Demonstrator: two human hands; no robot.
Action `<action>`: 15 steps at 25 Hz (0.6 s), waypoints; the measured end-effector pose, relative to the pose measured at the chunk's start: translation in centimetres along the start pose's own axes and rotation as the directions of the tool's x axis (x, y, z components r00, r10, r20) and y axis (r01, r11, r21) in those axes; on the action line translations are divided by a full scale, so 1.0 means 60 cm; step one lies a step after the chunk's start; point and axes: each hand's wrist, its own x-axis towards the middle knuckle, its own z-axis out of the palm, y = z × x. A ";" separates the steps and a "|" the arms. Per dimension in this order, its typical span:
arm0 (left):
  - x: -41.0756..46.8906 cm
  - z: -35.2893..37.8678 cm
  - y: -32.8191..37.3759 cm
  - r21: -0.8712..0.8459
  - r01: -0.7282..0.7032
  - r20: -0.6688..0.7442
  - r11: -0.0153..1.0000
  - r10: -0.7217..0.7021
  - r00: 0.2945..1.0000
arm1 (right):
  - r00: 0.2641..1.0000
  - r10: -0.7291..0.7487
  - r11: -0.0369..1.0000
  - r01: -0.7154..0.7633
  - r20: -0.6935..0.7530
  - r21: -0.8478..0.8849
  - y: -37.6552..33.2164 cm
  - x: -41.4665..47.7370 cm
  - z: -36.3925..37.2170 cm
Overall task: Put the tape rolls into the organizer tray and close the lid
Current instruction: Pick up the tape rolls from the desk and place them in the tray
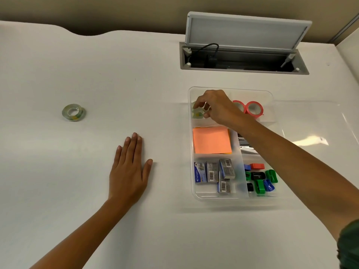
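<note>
The right hand (215, 105) is pinching a clear tape roll (197, 111), lowering it into the organizer tray (195, 171)'s far compartment; the left hand (129, 169) is lying spread flat on the counter (77, 191), perhaps steadying.

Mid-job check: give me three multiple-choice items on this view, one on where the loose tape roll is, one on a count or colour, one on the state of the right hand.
1. Where is the clear tape roll that is outside the organizer tray?
A. On the table, beyond the left hand
B. On the orange sticky notes
C. In the open cable hatch

2. How many red tape rolls show in the tray?
A. None
B. Two
C. Five

3. What is the right hand doing?
A. Lying flat on the table
B. Holding a clear tape roll in the tray's far compartment
C. Gripping the hatch cover

Answers:
1. A, the roll sits alone on the white table, left of the tray.
2. B, two red rolls stand side by side.
3. B, its fingers pinch a clear roll inside the tray.
</note>
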 end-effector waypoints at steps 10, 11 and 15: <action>0.000 -0.001 0.001 0.002 -0.002 -0.005 1.000 0.002 1.000 | 0.996 0.001 1.000 0.001 -0.092 0.024 -0.006 -0.009 -0.006; 0.000 -0.001 0.002 -0.001 -0.002 -0.008 1.000 0.002 1.000 | 0.990 0.014 0.999 -0.010 -0.137 0.031 -0.005 -0.009 -0.007; -0.001 -0.002 0.000 -0.053 -0.002 -0.024 0.999 0.001 1.000 | 0.931 0.076 0.990 -0.028 -0.357 0.136 -0.030 -0.025 -0.019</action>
